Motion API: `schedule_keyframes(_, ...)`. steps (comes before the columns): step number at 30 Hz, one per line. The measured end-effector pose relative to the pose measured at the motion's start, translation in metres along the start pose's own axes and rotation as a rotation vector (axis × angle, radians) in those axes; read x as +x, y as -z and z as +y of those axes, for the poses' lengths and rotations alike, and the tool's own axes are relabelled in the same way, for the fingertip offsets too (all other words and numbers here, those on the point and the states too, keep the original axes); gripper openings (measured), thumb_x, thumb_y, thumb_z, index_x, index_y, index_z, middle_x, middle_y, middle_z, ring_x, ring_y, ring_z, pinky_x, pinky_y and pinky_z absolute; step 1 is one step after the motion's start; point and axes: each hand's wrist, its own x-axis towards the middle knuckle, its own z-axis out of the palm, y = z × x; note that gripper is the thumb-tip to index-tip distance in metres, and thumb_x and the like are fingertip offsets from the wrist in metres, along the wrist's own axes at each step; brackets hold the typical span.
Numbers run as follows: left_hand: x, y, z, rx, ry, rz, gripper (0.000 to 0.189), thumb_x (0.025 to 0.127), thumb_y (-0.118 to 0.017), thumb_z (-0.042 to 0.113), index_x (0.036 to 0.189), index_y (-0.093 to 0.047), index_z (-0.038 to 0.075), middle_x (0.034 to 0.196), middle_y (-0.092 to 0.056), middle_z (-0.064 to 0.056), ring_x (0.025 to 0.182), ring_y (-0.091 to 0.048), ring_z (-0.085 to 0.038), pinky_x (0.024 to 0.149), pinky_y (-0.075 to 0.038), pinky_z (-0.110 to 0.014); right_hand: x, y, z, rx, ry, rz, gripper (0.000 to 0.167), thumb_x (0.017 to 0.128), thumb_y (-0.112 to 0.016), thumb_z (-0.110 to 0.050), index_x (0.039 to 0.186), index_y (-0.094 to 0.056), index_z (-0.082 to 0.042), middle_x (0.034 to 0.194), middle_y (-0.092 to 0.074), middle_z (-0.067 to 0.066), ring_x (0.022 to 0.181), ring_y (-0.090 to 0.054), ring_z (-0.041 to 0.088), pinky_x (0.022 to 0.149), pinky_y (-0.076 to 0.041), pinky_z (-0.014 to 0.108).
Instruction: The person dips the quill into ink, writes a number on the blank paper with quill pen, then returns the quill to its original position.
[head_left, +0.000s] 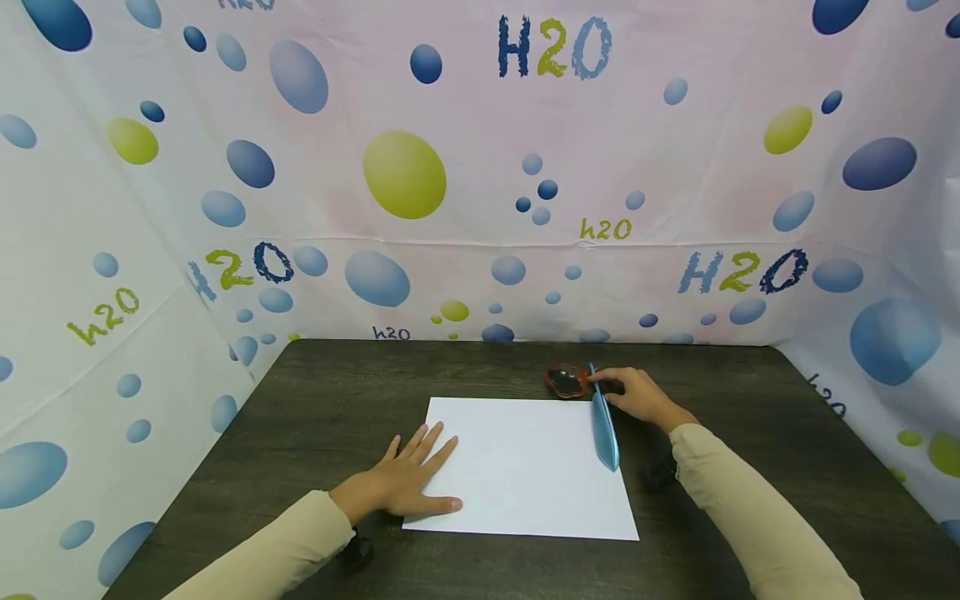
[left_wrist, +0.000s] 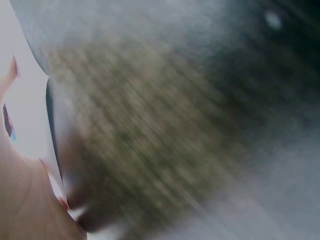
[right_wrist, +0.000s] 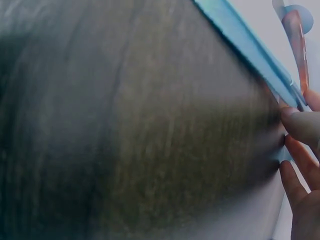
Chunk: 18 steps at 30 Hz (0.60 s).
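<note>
A white sheet of paper (head_left: 525, 467) lies on the dark table. My left hand (head_left: 408, 475) rests palm down on its left side, fingers spread and thumb out over the lower left part. My right hand (head_left: 637, 393) pinches the thin upper end of a flat, light-blue, blade-shaped thing (head_left: 605, 433), its wider part lying along the paper's right edge. In the right wrist view, thumb and fingers meet at the end of the light-blue thing (right_wrist: 250, 50). Just left of the right fingertips is a red-framed thing with a dark lens (head_left: 566, 381), partly hidden; it looks like sunglasses.
The dark wood-grain table (head_left: 360, 375) extends around the paper. Behind it hangs a white cloth (head_left: 480, 208) printed with blue and green bubbles and "H2O". A dark wrist device (head_left: 356, 550) sits under the left sleeve, and another (head_left: 660, 471) under the right.
</note>
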Motion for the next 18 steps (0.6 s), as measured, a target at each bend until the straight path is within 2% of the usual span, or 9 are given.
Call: schedule_keyframes(18, 0.0029, -0.0033, -0.0025, 0.014, 0.004, 0.000, 0.092, 0.086, -0.043, 0.074, 0.156, -0.011, 0.023, 0.162, 0.005, -0.008, 0.147, 0.004, -0.034, 0.111, -0.002, -0.065, 0.0003, -0.0025, -0.0008, -0.031, 0.028, 0.072, 0.028, 0.082, -0.071, 0.003, 0.107, -0.071, -0.008, 0.118, -0.065, 0.021, 0.111, -0.058, 0.043, 0.091, -0.045, 0.060)
